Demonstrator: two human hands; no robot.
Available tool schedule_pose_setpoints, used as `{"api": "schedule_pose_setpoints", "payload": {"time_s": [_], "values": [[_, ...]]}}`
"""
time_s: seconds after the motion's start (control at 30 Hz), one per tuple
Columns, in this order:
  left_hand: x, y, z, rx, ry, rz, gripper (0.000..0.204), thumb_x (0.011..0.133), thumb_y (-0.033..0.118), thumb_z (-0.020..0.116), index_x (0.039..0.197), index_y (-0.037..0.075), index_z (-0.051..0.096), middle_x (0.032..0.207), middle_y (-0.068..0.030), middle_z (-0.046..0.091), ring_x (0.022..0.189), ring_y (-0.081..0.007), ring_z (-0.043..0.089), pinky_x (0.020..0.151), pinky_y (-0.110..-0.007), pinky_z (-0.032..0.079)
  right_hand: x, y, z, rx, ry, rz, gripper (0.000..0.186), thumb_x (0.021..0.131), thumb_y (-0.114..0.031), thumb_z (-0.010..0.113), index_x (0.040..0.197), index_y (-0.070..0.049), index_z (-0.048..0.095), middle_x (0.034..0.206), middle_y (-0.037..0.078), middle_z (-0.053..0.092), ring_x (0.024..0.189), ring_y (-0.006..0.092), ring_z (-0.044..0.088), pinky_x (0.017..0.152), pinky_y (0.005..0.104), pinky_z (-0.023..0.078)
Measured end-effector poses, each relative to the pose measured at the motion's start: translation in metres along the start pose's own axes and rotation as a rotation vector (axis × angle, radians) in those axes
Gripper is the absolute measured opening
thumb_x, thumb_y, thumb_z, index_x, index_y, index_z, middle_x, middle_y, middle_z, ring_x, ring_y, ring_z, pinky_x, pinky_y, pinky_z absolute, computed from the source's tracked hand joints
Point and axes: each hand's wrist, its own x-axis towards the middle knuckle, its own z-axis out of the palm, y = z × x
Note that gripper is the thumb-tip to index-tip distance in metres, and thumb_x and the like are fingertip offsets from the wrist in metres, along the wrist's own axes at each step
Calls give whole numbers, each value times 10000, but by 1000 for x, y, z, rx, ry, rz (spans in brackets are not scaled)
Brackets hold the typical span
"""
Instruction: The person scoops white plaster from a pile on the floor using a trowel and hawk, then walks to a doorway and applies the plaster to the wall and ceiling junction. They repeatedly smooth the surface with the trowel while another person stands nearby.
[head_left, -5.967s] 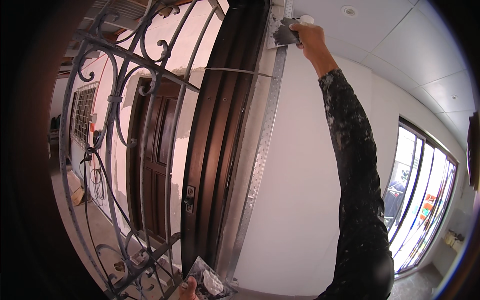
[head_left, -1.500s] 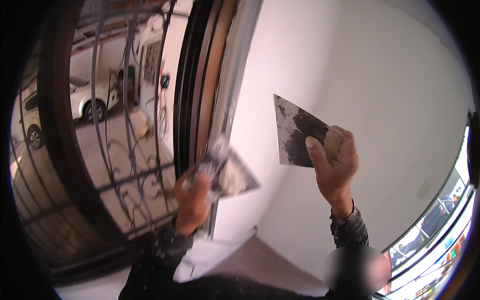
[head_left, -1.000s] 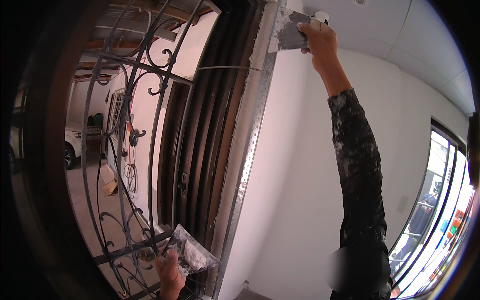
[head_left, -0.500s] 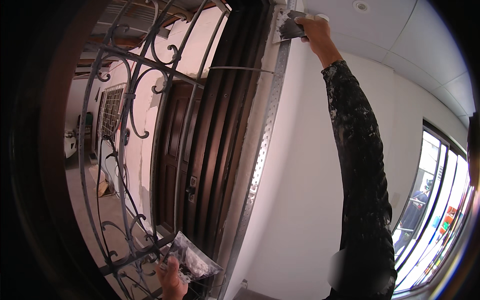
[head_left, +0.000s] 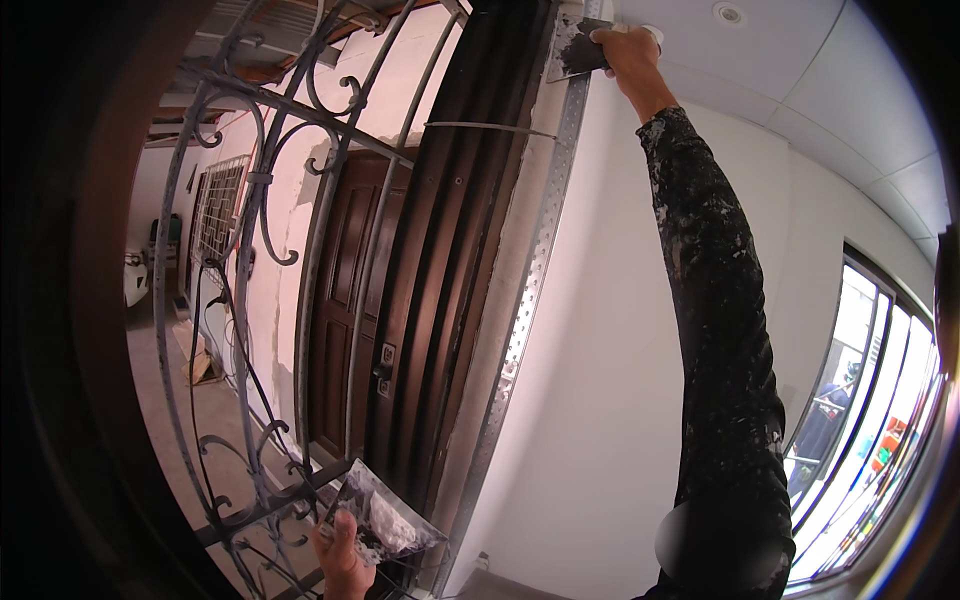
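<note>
"Head view, what's on?"

"Here's my right grip (head_left: 630, 58) high at one o'clock, wrapped firmly around a smeared scraper (head_left: 576, 50), which lies across the upper stretch of the perforated strip (head_left: 524, 312); it looks pressed on, though I can't swear to it!"

"And the left?"

"Seven o'clock: my left grip (head_left: 343, 556) clutches a flat plate (head_left: 362, 486), thumb on top, pale paste (head_left: 396, 526) heaped on it."

"How far along?"

"Partway, I'd judge. Holes show bare down the strip toward six o'clock, and there's paste to spare. Under the scraper? Can't tell what's covered."
</note>
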Motion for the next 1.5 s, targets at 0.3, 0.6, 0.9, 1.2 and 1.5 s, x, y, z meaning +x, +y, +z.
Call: {"api": "schedule_pose_setpoints", "payload": {"time_s": [0.3,0.6,0.9,1.2,1.5], "values": [[-1,-2,2,45,59,162,721,757,-11,636,1444,-80,426,1028,-247,650,799,-412,566,831,-522,428,-13,1,-35,153,44,-2,239,778,-217,772,857,-12,676,731,56,639,553,139,574,454,306,458],[-3,2,-1,-94,-114,-166,660,799,31,623,1420,-95,439,1281,-296,580,1051,-436,602,933,-538,416,7,1,-18,209,-55,6,220,814,-198,764,807,-4,662,706,47,620,532,118,535,430,265,397],[-17,-18,11,48,-71,-16,684,805,43,631,1448,-67,422,1339,-291,570,1084,-424,616,982,-548,393,19,2,1,150,-17,-10,307,765,-195,767,767,84,640,674,121,632,525,197,594,428,339,449],[-27,-36,31,142,71,233,714,793,21,635,1468,-50,411,1311,-285,583,1020,-406,609,944,-540,420,-1,-4,-16,29,103,-18,286,770,-207,764,865,46,669,748,110,658,554,182,589,459,325,459],[12,45,18,220,77,302,476,852,68,652,1306,-53,575,839,-164,614,761,-336,577,724,-456,480,-77,21,-159,408,-135,-189,392,880,-141,637,1237,15,595,986,67,632,734,135,582,550,283,441]]}}
